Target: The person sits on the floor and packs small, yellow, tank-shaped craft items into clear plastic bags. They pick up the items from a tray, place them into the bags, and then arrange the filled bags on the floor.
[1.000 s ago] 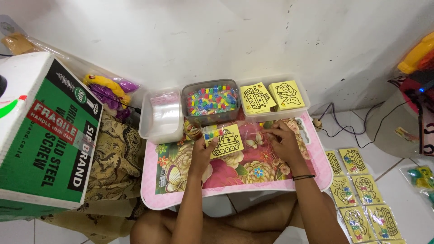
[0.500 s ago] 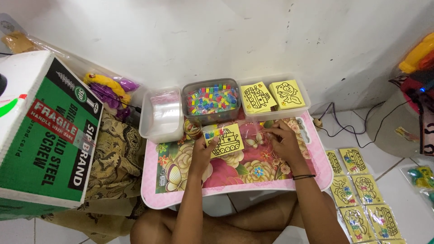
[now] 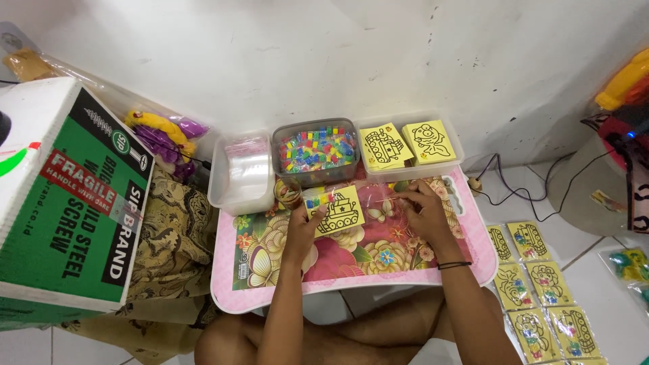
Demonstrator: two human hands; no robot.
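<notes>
The left hand (image 3: 302, 226) fingers pinch the yellow card (image 3: 336, 211), seemingly light and bendy, best held by its edges, while the right hand (image 3: 420, 211) fingers rest curled on the bench (image 3: 270, 267).

Both forearms extend forward from the bottom of the view, roughly parallel. Left hand (image 3: 302, 226): fingers curled, thumb pinching forward. Right hand (image 3: 422, 206): palm down, fingers bent, fingertips pressed together ahead. Bare legs folded beneath both arms.
</notes>
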